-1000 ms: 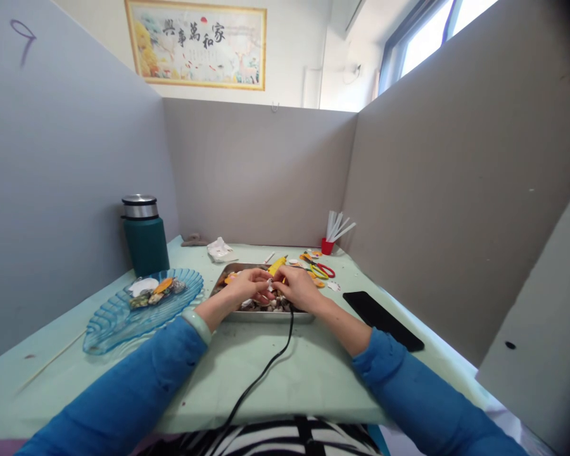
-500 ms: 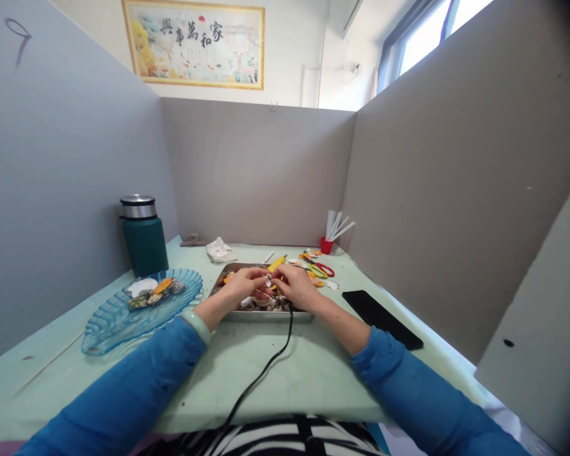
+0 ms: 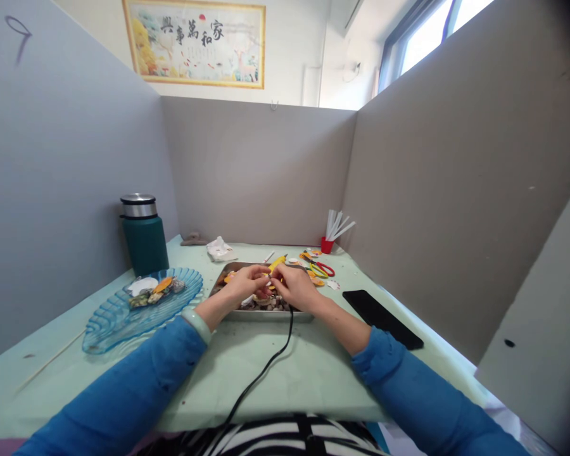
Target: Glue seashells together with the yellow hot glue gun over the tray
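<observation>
Over a metal tray [image 3: 266,316] full of small shells [image 3: 270,303], my two hands meet at the fingertips. My left hand [image 3: 244,284] is closed in a pinch on a small whitish shell [image 3: 268,283], mostly hidden by the fingers. My right hand [image 3: 294,286] pinches at the same shell from the other side. Behind the hands, a yellow glue gun [image 3: 278,261] rests at the tray's far side. Its black cord [image 3: 270,362] appears to pass from beneath my right hand toward the table's front edge.
A blue shell-shaped glass plate [image 3: 109,330] holds several shells at left, near a green bottle [image 3: 145,244]. Scissors [image 3: 320,268] and a red cup of white sticks [image 3: 327,245] stand behind right. A black phone-like slab [image 3: 382,318] lies right. Crumpled tissue [image 3: 220,249] sits behind.
The small whitish shell has turned between my fingertips and is now more covered by them. My arms and the things on the table stay where they were.
</observation>
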`<state>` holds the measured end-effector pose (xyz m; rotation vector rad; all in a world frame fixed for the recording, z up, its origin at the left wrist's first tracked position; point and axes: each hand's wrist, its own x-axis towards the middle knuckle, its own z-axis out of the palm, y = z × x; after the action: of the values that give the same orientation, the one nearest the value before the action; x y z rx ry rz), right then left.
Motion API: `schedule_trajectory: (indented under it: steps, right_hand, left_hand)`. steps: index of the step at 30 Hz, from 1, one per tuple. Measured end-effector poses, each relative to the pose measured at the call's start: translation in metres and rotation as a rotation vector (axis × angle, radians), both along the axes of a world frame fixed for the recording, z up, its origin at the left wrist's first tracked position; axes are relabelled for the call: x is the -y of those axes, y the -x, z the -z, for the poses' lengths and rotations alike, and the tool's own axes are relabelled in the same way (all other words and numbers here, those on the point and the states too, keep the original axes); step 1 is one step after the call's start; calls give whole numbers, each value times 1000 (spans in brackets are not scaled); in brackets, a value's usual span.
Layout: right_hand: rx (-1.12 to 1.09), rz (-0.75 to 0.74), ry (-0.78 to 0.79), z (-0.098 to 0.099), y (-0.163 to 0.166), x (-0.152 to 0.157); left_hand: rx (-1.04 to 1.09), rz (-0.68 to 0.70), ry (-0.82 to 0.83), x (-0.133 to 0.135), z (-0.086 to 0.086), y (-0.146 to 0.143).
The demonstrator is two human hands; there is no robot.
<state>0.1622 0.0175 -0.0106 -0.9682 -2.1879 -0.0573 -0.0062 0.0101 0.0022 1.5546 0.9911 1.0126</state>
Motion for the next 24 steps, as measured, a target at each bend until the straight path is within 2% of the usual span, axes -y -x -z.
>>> schedule_trajectory:
  steps: [3,10,15,24]
  right_hand:
    - [-10,-6,-31,0,0,0]
    - [-30,-8,-76,2,0,-4]
    - [-10,-14,-102,3,0,-5]
    - [58,14,-151,0,0,0]
  left_hand:
    - [31,-25,40,1,0,-2]
    - [9,-53,-61,-8,7,2]
    - [-55,-121,-50,-11,8,3]
    - [-217,-158,-95,-17,14,4]
